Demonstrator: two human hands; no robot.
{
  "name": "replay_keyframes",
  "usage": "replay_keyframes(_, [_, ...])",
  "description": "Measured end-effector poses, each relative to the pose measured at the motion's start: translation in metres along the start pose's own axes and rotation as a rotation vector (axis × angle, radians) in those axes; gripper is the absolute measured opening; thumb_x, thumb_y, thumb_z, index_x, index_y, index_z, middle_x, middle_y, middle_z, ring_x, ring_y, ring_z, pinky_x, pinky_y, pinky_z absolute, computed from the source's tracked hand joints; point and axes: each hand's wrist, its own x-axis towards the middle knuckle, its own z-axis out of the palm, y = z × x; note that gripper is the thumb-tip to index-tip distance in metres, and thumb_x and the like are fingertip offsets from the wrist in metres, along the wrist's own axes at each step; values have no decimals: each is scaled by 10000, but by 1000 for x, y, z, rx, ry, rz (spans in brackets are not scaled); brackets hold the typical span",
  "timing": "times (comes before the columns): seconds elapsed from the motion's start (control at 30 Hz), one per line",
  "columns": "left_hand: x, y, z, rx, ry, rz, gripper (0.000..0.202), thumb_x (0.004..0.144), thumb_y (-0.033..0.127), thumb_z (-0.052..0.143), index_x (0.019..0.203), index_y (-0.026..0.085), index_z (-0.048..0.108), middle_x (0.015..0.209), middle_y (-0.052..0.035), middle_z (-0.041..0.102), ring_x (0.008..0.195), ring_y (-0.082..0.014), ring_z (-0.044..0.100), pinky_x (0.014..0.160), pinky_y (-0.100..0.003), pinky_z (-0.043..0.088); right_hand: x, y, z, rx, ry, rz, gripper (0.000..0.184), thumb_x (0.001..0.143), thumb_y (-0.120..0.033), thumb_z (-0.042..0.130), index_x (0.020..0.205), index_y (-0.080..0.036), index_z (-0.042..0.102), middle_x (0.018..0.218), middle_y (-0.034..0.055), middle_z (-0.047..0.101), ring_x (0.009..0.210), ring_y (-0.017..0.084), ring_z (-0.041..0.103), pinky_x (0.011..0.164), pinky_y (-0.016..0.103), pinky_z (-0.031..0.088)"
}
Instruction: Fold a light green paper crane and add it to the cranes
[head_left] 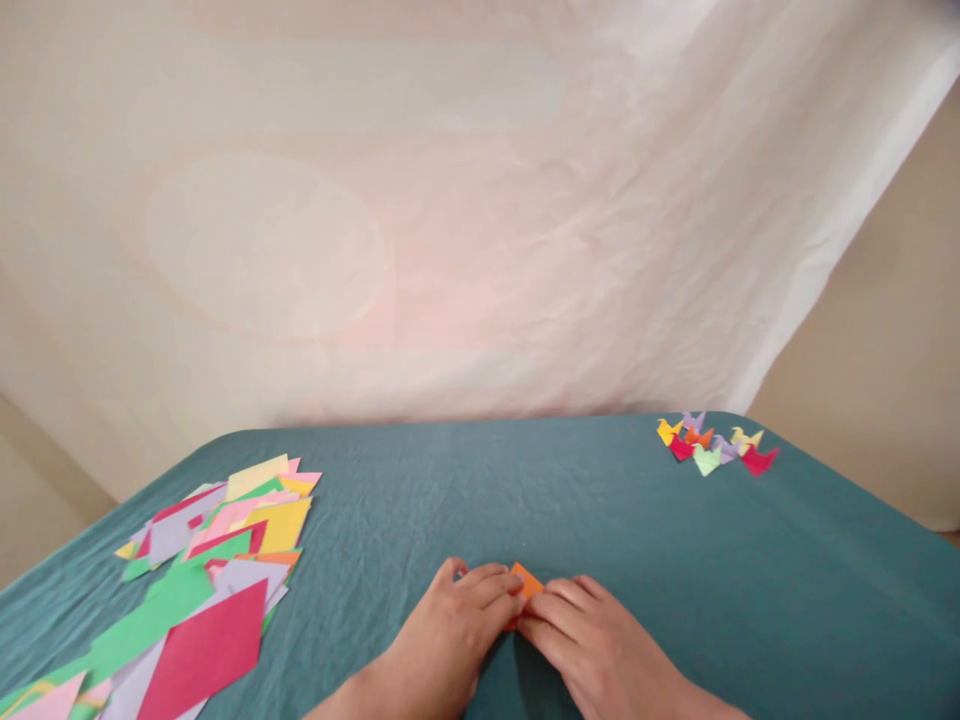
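Note:
A small orange paper piece [527, 582] lies on the teal tablecloth [465, 480] near the front edge. My left hand [457, 625] rests on its left side, fingers pressed down on the paper. Pressing the same piece from the right is my right hand [596, 640], its fingertips meeting those of the left. Most of the orange paper is hidden under the fingers; only one corner shows.
A spread of loose coloured paper sheets [210, 570] covers the left side of the table, with a red sheet [206, 650] nearest me. Several small folded paper figures [712, 445] sit at the far right corner. A pale cloth backdrop [450, 200] hangs behind.

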Motion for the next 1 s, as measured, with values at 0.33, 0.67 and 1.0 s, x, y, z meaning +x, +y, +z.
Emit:
replay_keyframes(0.33, [-6,-9,-10,13,-31,124,447,849,87,471,1236,311,493,1318,-26,537,1255,-214,419,1005,-401,299,-4,4,-11,-59,-72,63,168,849,-178,535,960,-242,645,900,22,663,814,180,533,735,302,372])
replay_keyframes(0.67, [-13,-18,-16,157,-76,161,363,871,133,472,1195,282,541,1332,-73,528,1188,-272,490,980,-457,338,-10,15,-22,11,-110,229,217,837,-114,563,781,-274,699,831,-22,656,790,156,556,701,306,332])
replay_keyframes(1.0, [-26,-20,8,228,-49,105,381,812,175,538,1189,201,583,1234,-139,599,1101,-299,557,971,-468,326,-13,18,-24,-45,-120,313,279,787,-58,554,681,-264,710,816,-22,666,753,159,570,671,301,347])
